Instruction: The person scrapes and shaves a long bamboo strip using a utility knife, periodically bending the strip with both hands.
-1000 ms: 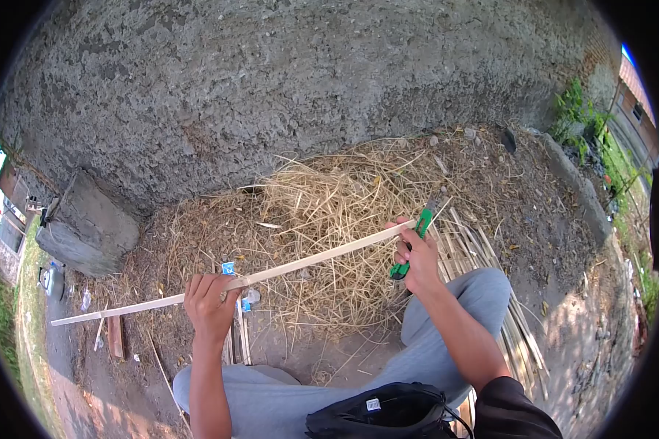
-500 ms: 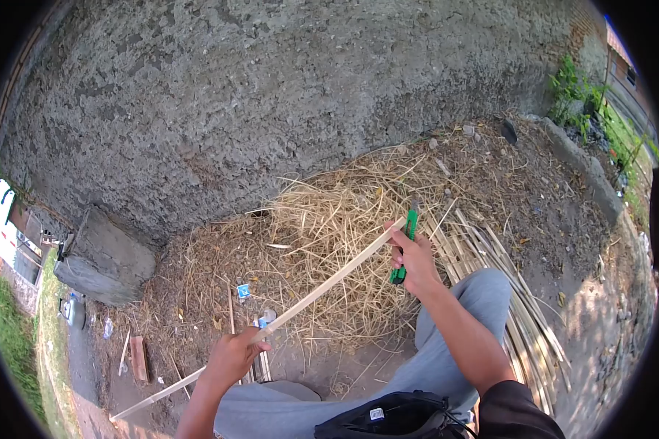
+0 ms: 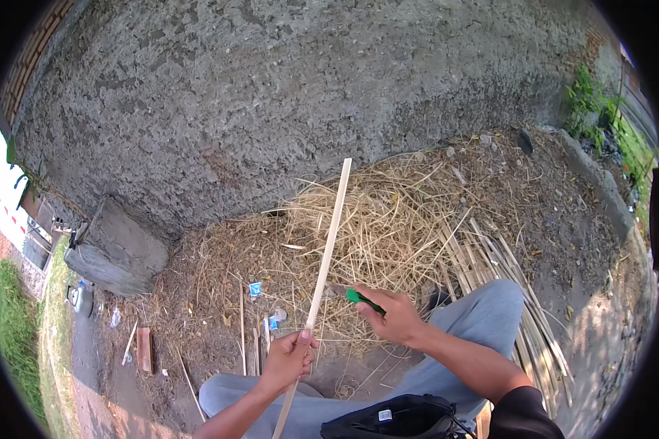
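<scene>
A long, pale strip of what looks like bamboo point(image 3: 332, 234) stands steeply in front of me, its upper end near the wall's foot. My left hand point(image 3: 288, 360) is closed around its lower part, and the strip runs on below the fist toward my lap. My right hand point(image 3: 392, 316) grips a green utility knife point(image 3: 359, 298), most of its body hidden in the fingers. The knife's front end points left at the strip; whether the blade touches it I cannot tell.
Thin shavings point(image 3: 388, 241) lie heaped ahead. More long strips point(image 3: 523, 314) are stacked right of my bent knee. A rough wall point(image 3: 293, 95) rises behind, with a concrete block point(image 3: 117, 249) at left. A black bag point(image 3: 388, 418) rests on my lap; a brick point(image 3: 145, 350) lies left.
The strip has swung from a low slant to nearly upright. My right hand has let go of its upper end and come down and left with the knife; my left hand has shifted right.
</scene>
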A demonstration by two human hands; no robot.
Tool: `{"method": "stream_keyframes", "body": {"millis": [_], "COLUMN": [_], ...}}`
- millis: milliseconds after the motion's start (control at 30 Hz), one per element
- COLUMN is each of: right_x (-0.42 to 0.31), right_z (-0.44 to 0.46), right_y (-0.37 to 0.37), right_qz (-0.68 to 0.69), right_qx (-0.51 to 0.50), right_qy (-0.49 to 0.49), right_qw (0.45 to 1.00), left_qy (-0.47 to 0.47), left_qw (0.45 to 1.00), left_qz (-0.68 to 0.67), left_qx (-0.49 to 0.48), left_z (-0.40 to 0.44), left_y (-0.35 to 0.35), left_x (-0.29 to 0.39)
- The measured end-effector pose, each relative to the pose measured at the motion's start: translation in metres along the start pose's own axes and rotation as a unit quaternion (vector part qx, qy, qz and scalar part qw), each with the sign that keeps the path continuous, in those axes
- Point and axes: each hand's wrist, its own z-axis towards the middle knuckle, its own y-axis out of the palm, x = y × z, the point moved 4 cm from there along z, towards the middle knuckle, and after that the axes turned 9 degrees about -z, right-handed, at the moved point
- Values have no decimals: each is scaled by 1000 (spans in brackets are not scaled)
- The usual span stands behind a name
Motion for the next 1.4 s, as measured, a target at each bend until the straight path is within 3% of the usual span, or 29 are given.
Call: {"method": "stream_keyframes", "body": {"millis": [200, 433, 600, 733, 800, 1233, 1300, 1400], "right_x": [-15, -17, -20, -19, -5, -10, 3, 16], "right_z": [-10, -16, -17, -12, -3, -2, 10, 11], "right_y": [22, 39, 43, 38, 33, 22, 13, 8], "right_qz": [-49, -91, -105, -140, -140, -147, -126, -138], "right_qx": [-33, -91, -53, -24, 2, 42, 77, 60], "right_qy": [-59, -72, -111, -139, -90, -114, -15, -20], "right_qw": [997, 989, 987, 980, 986, 982, 989, 988], "left_qy": [-14, 64, 78, -18, -40, -78, -84, -98], "left_qw": [1000, 998, 997, 997, 995, 987, 986, 985], "left_qz": [-11, 9, 11, -77, -93, -131, -134, -120], "left_qx": [-6, 17, 17, 7, -13, -49, -55, -73], "left_z": [23, 26, 25, 15, 12, -9, -14, -23], "left_y": [7, 6, -2, 9, 9, 10, 11, 17], "left_x": [-15, -22, -31, -34, -33, -37, -40, -48]}}
